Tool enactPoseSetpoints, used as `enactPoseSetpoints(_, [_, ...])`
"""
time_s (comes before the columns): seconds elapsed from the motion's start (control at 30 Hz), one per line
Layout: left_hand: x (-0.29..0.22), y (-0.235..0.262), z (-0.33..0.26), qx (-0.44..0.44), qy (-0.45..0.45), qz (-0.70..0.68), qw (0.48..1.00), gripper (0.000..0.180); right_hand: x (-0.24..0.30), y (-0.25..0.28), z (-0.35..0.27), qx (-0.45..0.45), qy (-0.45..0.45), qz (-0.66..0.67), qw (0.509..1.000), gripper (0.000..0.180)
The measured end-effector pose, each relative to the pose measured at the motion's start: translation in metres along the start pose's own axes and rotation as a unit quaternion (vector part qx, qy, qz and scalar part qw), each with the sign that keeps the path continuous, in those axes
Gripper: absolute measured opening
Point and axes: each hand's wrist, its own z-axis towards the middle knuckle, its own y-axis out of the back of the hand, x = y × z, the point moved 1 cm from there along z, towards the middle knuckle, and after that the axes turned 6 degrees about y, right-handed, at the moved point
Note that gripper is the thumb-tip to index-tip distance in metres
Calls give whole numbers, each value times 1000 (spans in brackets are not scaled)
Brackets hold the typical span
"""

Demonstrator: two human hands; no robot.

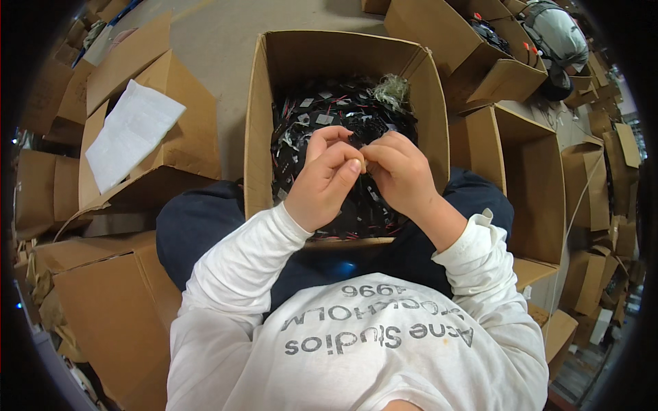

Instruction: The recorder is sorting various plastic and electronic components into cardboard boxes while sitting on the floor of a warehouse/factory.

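An open cardboard box stands between my knees, filled with a heap of small black parts with red wires and grey squares. My left hand and my right hand meet above the heap, fingertips pinched together on a small piece that I can barely see between them. A tuft of pale fibrous stuff lies on the heap at the back right.
Open cardboard boxes stand all around: one at the left with a white sheet on it, one at the lower left, others at the right and upper right. Grey floor lies beyond.
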Motion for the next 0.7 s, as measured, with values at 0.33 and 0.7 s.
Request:
enactPoseSetpoints(0.33, [-1, -2, 4, -80, -117, 148, 979, 34, -3, 13, 3, 12, -10, 130, 991, 22])
enactPoseSetpoints(0.7, [-5, 2, 14, -60, -125, 179, 974, 22, -15, 10, 0, 40, 5, 158, 987, 19])
